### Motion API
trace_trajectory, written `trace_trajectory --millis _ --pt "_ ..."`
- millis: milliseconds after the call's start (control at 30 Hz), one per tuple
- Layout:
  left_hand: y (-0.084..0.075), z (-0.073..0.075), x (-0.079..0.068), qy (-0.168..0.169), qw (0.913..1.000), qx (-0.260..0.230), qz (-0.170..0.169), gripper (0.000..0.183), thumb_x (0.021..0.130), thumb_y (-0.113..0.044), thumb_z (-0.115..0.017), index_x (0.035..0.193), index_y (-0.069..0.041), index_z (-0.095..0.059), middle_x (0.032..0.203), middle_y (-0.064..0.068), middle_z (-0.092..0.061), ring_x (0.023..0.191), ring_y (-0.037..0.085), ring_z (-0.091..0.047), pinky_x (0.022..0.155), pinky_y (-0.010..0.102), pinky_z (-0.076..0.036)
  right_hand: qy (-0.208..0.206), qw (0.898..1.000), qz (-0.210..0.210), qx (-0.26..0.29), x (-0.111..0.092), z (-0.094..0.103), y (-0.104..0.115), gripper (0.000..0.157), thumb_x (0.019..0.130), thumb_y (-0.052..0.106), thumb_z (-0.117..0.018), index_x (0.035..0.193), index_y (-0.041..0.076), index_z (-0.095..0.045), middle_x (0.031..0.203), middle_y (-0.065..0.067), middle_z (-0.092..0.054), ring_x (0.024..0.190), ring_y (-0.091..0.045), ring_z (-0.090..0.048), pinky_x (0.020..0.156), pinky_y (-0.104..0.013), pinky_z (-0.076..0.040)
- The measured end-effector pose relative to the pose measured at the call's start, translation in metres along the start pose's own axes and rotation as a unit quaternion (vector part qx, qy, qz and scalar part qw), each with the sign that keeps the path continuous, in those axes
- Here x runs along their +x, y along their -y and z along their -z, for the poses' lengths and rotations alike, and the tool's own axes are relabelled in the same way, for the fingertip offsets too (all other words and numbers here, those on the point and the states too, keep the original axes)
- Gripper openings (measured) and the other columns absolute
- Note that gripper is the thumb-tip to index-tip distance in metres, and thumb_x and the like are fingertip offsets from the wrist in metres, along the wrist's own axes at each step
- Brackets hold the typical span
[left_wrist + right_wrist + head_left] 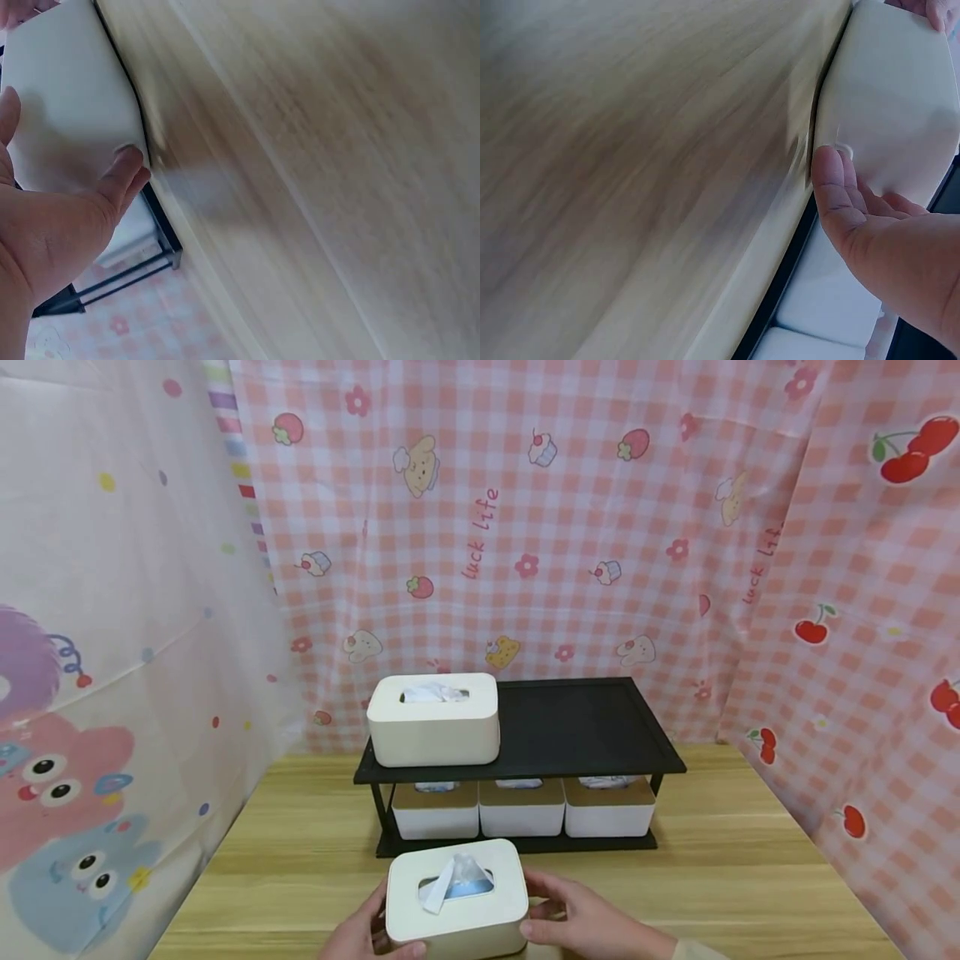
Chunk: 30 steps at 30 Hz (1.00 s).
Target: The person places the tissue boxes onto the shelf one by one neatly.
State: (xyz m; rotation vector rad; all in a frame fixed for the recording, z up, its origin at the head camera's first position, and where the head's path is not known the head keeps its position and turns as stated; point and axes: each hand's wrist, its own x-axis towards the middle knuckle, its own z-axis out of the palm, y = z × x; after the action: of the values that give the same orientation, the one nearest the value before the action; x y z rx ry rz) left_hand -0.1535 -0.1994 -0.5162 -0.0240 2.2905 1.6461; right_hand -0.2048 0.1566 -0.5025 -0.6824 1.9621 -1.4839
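Observation:
A cream tissue box [459,927] with a tissue poking out of its oval slot is at the table's front, held between both hands. My left hand [369,933] grips its left end, thumb at the front lower corner. At the opposite end my right hand [573,917] holds the box with thumb and fingers. In the left wrist view, the left fingertips [129,157] press on the box's side [67,82] near its bottom edge. The right wrist view has the right fingers [829,169] against the box's end [892,90], low down by its base.
Behind the held box stands a two-level black rack [577,718]. A similar cream tissue box [435,742] sits on its top level at the left. Three white boxes with brown lids, such as the middle one [522,820], line the lower level. Patterned curtains [480,527] surround the wooden table [735,843].

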Motion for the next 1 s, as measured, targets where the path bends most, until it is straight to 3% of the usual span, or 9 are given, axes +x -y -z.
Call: trace_trajectory --millis 167,300,500,633,733,800,900,1000 --pt "-0.002 -0.007 0.002 0.004 0.9999 -0.014 -0.01 0.127 0.083 -0.042 -0.094 0.166 0.011 -0.014 0.155 0.038 -0.048 0.122 0.035 -0.07 0.096 0.044 -0.063 -0.01 1.0 0.001 -0.012 -0.008 0.006 -0.001 0.073 0.107 0.031 -0.067 0.163 -0.004 -0.036 0.161 -0.026 -0.05 0.128 -0.029 -0.065 0.107 -0.048 -0.054" --pt "-0.003 -0.012 0.004 0.013 0.9994 -0.025 -0.018 0.123 0.085 -0.04 -0.093 0.166 0.011 -0.015 0.156 0.039 -0.046 0.122 0.036 -0.07 0.097 0.047 -0.062 -0.013 1.0 -0.01 -0.005 -0.014 0.009 -0.001 0.074 0.108 0.031 -0.067 0.163 -0.005 -0.035 0.161 -0.028 -0.049 0.13 -0.031 -0.065 0.109 -0.052 -0.053" --pt "-0.004 -0.019 0.008 0.021 0.9992 -0.035 -0.002 0.124 0.084 -0.041 -0.093 0.167 0.007 -0.015 0.158 0.04 -0.042 0.118 0.034 -0.072 0.094 0.045 -0.064 -0.018 1.0 -0.019 0.012 -0.021 0.013 -0.003 0.075 0.108 0.031 -0.066 0.164 -0.007 -0.033 0.161 -0.03 -0.048 0.131 -0.034 -0.063 0.109 -0.052 -0.054" --pt "-0.008 -0.024 0.009 0.025 0.9987 -0.043 0.012 0.124 0.082 -0.041 -0.094 0.168 0.006 -0.016 0.161 0.041 -0.038 0.117 0.035 -0.072 0.093 0.044 -0.064 -0.032 0.999 -0.021 0.019 -0.027 0.015 -0.007 0.076 0.107 0.029 -0.067 0.164 -0.007 -0.031 0.161 -0.032 -0.047 0.132 -0.035 -0.063 0.107 -0.044 -0.055" --pt "-0.009 -0.027 0.009 0.025 0.9982 -0.055 0.004 0.121 0.083 -0.039 -0.094 0.168 0.006 -0.018 0.161 0.041 -0.037 0.118 0.035 -0.071 0.092 0.044 -0.064 -0.039 0.999 -0.012 0.024 -0.031 0.016 -0.01 0.076 0.107 0.027 -0.067 0.165 -0.007 -0.029 0.162 -0.034 -0.044 0.134 -0.039 -0.063 0.103 -0.032 -0.056" --pt "-0.009 -0.029 0.01 0.023 0.9977 -0.063 -0.001 0.12 0.084 -0.037 -0.094 0.168 0.005 -0.019 0.161 0.041 -0.037 0.118 0.035 -0.072 0.091 0.043 -0.065 -0.038 0.999 -0.01 0.038 -0.033 0.017 -0.011 0.076 0.108 0.026 -0.065 0.166 -0.006 -0.028 0.163 -0.036 -0.041 0.136 -0.043 -0.062 0.103 -0.03 -0.057" --pt "-0.009 -0.033 0.011 0.021 0.9973 -0.07 -0.004 0.118 0.084 -0.034 -0.094 0.168 0.004 -0.019 0.16 0.041 -0.037 0.118 0.034 -0.072 0.09 0.042 -0.065 -0.036 0.998 -0.01 0.052 -0.036 0.019 -0.016 0.075 0.109 0.025 -0.063 0.167 -0.005 -0.025 0.164 -0.038 -0.038 0.138 -0.046 -0.06 0.105 -0.035 -0.058" --pt "-0.01 -0.037 0.013 0.025 0.9962 -0.083 -0.002 0.118 0.085 -0.033 -0.093 0.169 0.002 -0.018 0.161 0.042 -0.035 0.116 0.032 -0.072 0.09 0.042 -0.065 -0.037 0.998 -0.003 0.047 -0.039 0.022 -0.02 0.077 0.11 0.025 -0.063 0.168 -0.004 -0.022 0.164 -0.04 -0.035 0.137 -0.047 -0.061 0.104 -0.033 -0.059"
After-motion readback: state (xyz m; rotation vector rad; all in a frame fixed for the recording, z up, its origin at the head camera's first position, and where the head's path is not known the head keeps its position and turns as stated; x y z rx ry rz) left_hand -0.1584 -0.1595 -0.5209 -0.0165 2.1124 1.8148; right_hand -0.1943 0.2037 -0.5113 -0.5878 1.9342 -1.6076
